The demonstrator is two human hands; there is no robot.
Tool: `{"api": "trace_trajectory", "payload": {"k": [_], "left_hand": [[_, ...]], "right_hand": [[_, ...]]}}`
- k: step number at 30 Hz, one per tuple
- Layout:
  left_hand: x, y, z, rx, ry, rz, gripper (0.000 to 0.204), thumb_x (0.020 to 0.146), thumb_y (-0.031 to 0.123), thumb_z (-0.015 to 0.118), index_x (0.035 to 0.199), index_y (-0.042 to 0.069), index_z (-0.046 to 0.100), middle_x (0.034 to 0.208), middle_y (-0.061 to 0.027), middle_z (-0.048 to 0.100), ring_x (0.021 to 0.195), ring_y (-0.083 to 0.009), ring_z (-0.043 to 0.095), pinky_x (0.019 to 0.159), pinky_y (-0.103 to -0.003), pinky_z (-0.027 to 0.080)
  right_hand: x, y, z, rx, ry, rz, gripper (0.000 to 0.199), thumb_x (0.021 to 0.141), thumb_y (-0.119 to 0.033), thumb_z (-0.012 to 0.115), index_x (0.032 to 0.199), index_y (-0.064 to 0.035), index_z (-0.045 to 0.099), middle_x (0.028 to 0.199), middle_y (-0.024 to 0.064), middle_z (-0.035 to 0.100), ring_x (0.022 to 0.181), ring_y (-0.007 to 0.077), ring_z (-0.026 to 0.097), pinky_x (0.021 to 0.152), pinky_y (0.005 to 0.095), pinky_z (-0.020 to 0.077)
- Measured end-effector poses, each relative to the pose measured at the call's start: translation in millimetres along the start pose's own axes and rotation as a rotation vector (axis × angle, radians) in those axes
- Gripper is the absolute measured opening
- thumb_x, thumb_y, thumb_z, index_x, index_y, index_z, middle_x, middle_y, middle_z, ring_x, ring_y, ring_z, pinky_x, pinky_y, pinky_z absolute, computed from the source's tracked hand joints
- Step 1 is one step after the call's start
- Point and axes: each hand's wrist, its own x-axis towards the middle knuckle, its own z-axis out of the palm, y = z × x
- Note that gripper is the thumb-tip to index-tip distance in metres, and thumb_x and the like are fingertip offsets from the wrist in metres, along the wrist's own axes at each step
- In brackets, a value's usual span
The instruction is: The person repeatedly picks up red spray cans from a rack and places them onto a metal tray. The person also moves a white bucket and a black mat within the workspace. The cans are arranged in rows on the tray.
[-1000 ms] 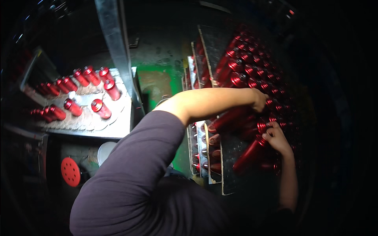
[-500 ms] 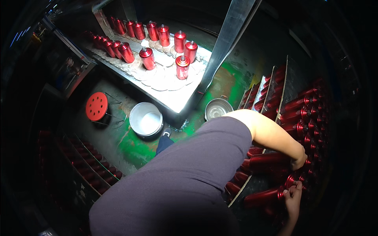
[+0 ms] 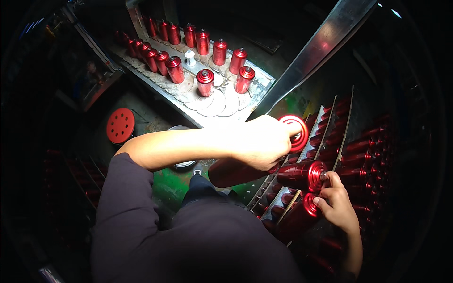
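The left hand [image 3: 264, 141] is wrapped tight around a long red metal canister [image 3: 240, 170], lifted clear above the rack [image 3: 325, 127] at the right. The right hand [image 3: 337, 205] pinches two more red canisters: the upper one [image 3: 302, 175] by its top nozzle, the lower one [image 3: 297, 219] by its ribbed shoulder. These look rigid, glossy and slick, probably light if hollow, so the ribbed neck and a full wrap on the body seem the safest holds. Beyond, on the desk [image 3: 257, 78], a row of upright canisters [image 3: 205, 82] stands toward its far edge.
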Motion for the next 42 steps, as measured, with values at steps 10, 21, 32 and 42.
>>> {"api": "trace_trajectory", "payload": {"k": [10, 21, 32, 42], "left_hand": [[-204.2, -174.9, 2.5, 0.185, -0.037, -0.626, 0.019, 0.08, 0.015, 0.059, 0.078, -0.003, 0.066, 0.1, -0.0228, 0.057, 0.079, -0.0398, 0.064, 0.075, -0.049, 0.053], [-204.0, -296.3, 51.3, 0.086, 0.089, -0.721, 0.023, 0.08, 0.015, 0.058, 0.075, -0.006, 0.066, 0.106, -0.0292, 0.056, 0.087, -0.0439, 0.065, 0.083, -0.051, 0.052], [-121.2, -358.1, 99.0, -0.023, -0.081, -0.879, 0.026, 0.079, 0.014, 0.059, 0.09, -0.006, 0.072, 0.116, -0.0275, 0.059, 0.096, -0.0408, 0.067, 0.086, -0.048, 0.054], [-74.6, -339.3, 96.1, 0.102, -0.082, -0.713, 0.024, 0.078, 0.013, 0.059, 0.088, -0.003, 0.072, 0.123, -0.0252, 0.056, 0.096, -0.0337, 0.066, 0.078, -0.042, 0.056]], "right_hand": [[329.9, -38.1, 105.6, -0.302, -0.003, -0.204, 0.02, 0.079, -0.014, 0.071, 0.081, 0.0061, 0.071, 0.129, 0.0227, 0.048, 0.117, 0.0372, 0.055, 0.1, 0.0382, 0.0461], [573.4, -47.2, 108.5, -0.261, 0.134, 0.001, 0.043, 0.079, -0.032, 0.068, 0.111, -0.0033, 0.07, 0.116, 0.0195, 0.067, 0.117, 0.0314, 0.059, 0.1, 0.0386, 0.0468], [674.3, 9.5, 94.1, -0.34, -0.057, 0.244, 0.049, 0.084, -0.026, 0.064, 0.131, -0.0109, 0.062, 0.136, 0.0154, 0.061, 0.128, 0.0305, 0.057, 0.106, 0.0383, 0.0455], [705.2, -31.2, 15.9, -0.565, 0.187, 0.077, 0.049, 0.077, -0.011, 0.061, 0.126, -0.0072, 0.06, 0.129, 0.0139, 0.064, 0.123, 0.0311, 0.06, 0.102, 0.0377, 0.0488]]}}
